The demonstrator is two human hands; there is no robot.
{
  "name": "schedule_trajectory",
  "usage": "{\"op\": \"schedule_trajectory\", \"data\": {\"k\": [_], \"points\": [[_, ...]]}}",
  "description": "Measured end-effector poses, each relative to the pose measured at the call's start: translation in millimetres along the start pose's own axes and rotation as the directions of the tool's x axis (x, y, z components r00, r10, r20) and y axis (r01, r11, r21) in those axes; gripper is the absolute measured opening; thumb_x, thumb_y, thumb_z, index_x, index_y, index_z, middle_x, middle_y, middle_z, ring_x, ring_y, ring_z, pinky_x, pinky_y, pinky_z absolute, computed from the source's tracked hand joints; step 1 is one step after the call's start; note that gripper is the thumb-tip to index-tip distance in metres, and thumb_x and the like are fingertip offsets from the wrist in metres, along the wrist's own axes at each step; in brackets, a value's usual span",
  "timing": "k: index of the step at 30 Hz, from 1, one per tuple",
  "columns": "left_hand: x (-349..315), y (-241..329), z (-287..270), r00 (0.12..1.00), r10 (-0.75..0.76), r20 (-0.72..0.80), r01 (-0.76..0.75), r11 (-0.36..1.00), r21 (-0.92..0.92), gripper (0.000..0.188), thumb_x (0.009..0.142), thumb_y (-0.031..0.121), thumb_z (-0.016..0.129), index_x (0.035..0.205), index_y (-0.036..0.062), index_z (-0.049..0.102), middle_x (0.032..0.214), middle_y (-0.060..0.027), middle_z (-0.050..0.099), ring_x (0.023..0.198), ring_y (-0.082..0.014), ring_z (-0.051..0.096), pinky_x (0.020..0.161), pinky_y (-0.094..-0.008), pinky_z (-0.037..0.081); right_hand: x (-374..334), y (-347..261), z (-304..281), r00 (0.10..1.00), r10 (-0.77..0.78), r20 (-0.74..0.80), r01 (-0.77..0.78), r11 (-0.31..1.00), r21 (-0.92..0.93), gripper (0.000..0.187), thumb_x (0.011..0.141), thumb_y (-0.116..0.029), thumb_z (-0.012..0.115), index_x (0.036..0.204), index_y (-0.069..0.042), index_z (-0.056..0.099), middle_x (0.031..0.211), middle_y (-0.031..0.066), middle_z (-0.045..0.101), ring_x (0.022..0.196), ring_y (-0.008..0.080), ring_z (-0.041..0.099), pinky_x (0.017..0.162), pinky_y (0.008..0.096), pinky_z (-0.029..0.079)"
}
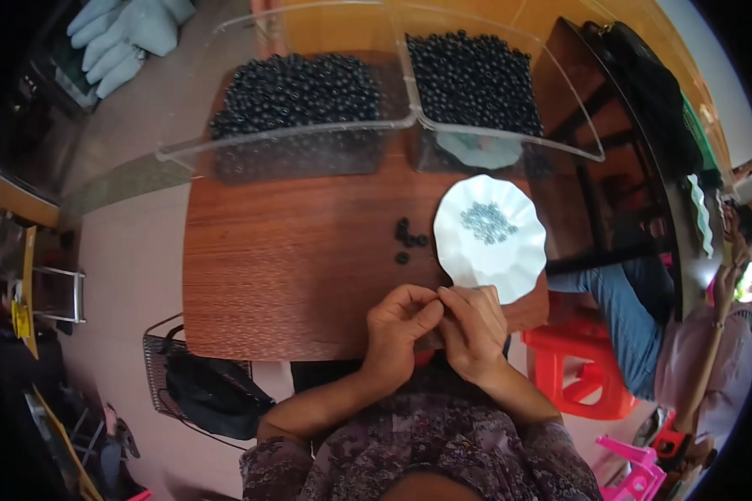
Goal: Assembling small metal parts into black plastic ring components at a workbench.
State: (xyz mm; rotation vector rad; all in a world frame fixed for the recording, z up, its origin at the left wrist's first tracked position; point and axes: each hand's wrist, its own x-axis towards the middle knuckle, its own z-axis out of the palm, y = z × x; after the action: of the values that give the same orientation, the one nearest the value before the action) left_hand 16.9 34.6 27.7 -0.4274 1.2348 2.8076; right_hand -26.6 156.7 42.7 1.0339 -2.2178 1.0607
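Note:
My left hand [399,327] and my right hand [476,327] meet at the table's near edge, fingertips pinched together. Whatever lies between them is too small and covered to name. Just beyond my right hand is a white plate with a scalloped rim [516,265]. On it rests a heap of tiny shiny pieces [489,223], pale grey or metallic. Left of the plate, several small black rings [409,240] lie loose on the wooden table [284,267].
Two clear plastic bins full of black ring-shaped pieces, the left bin [301,88] and the right bin [476,79], stand at the far side. A red stool [581,367] and a seated person in jeans [622,321] are at the right. A wire basket [163,376] holds a black bag [213,392].

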Motion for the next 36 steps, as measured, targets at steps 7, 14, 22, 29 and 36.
{"op": "schedule_trajectory", "data": {"k": [7,14,22,29,36], "points": [[18,85,0,0.791,0.606,0.085,-0.56,0.66,0.5,0.013,0.084,0.001,0.06,0.097,-0.0016,0.059,0.088,-0.0064,0.062,0.081,-0.0124,0.059,0.073,-0.023,0.047,3,6,-21,0.997,0.057,0.057,-0.062,0.993,0.097,0.047,0.064,0.01,0.067,0.109,0.007,0.054,0.088,0.0161,0.063,0.073,0.0282,0.059,0.065,0.0342,0.045],[104,198,-33,0.422,0.868,0.261,-0.472,-0.035,0.881,0.021,0.077,0.005,0.067,0.097,-0.0009,0.062,0.084,-0.0045,0.061,0.075,-0.0114,0.056,0.069,-0.0241,0.046,-16,31,-31,0.99,0.136,0.041,-0.137,0.99,0.02,0.021,0.069,0.007,0.066,0.089,0.006,0.061,0.073,0.0132,0.062,0.064,0.0257,0.058,0.059,0.0315,0.044],[75,133,-18,0.417,0.615,0.669,-0.514,-0.448,0.732,0.021,0.072,0.003,0.068,0.093,0.0006,0.064,0.09,-0.0116,0.063,0.087,-0.0265,0.059,0.076,-0.0334,0.047,-24,38,-29,0.994,0.089,0.06,-0.09,0.996,0.017,0.018,0.069,0.007,0.066,0.087,0.006,0.062,0.068,0.0113,0.059,0.058,0.0239,0.055,0.053,0.0318,0.041],[65,42,-33,0.792,0.35,0.501,-0.494,-0.116,0.862,0.023,0.068,0.004,0.071,0.089,0.0023,0.061,0.079,-0.0091,0.057,0.075,-0.0239,0.056,0.066,-0.0339,0.046,-24,38,-28,0.997,0.068,0.044,-0.069,0.997,0.036,0.02,0.066,0.009,0.067,0.085,0.006,0.062,0.069,0.0117,0.06,0.057,0.0233,0.055,0.052,0.0314,0.04],[65,35,-35,0.775,0.317,0.547,-0.507,-0.205,0.837,0.02,0.07,0.003,0.07,0.088,0.0015,0.06,0.08,-0.0097,0.056,0.077,-0.0248,0.056,0.068,-0.0323,0.045,-25,37,-29,0.994,0.1,0.053,-0.103,0.994,0.043,0.021,0.065,0.011,0.066,0.085,0.006,0.062,0.07,0.0123,0.06,0.058,0.0239,0.055,0.053,0.032,0.041]]}}
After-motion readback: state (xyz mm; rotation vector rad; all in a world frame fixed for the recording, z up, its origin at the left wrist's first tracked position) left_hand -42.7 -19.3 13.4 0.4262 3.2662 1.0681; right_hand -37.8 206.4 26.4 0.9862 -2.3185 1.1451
